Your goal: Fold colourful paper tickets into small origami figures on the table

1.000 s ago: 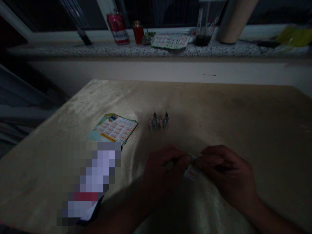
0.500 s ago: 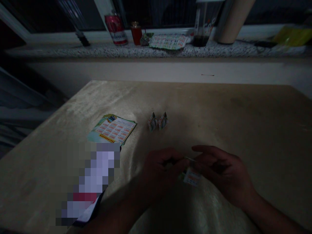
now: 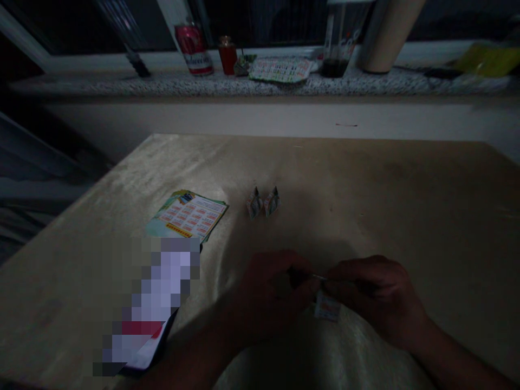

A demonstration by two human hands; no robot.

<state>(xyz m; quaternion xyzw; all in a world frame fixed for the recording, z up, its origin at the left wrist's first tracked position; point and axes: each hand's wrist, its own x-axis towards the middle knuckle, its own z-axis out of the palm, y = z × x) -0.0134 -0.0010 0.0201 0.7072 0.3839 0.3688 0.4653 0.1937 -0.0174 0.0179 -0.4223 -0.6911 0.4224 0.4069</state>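
Note:
A small printed paper card (image 3: pixel 327 307) hangs between my hands, low and right of centre; its upper edge is pinched at the fingertips. My left hand (image 3: pixel 280 290) grips the left side of that edge with thumb and finger. On the right side, my right hand (image 3: pixel 376 295) pinches the same card with its fingers bent. Beyond my hands, two small folded paper pieces (image 3: pixel 254 203) (image 3: pixel 272 202) stand side by side on the table. To the left lies a stack of printed cards (image 3: pixel 190 214) with rows of red and dark print.
A phone (image 3: pixel 158 303) with a blurred-out screen lies on the table (image 3: pixel 385 189) at the left, by the stack. On the granite sill (image 3: pixel 227 85) behind stand a red can (image 3: pixel 194 50), a small red bottle (image 3: pixel 228 57), a cup (image 3: pixel 337 49) and a beige cylinder (image 3: pixel 392 38).
Both hands and the card have shifted slightly right and nearer to me. The raised fingers of my right hand have curled in toward the card.

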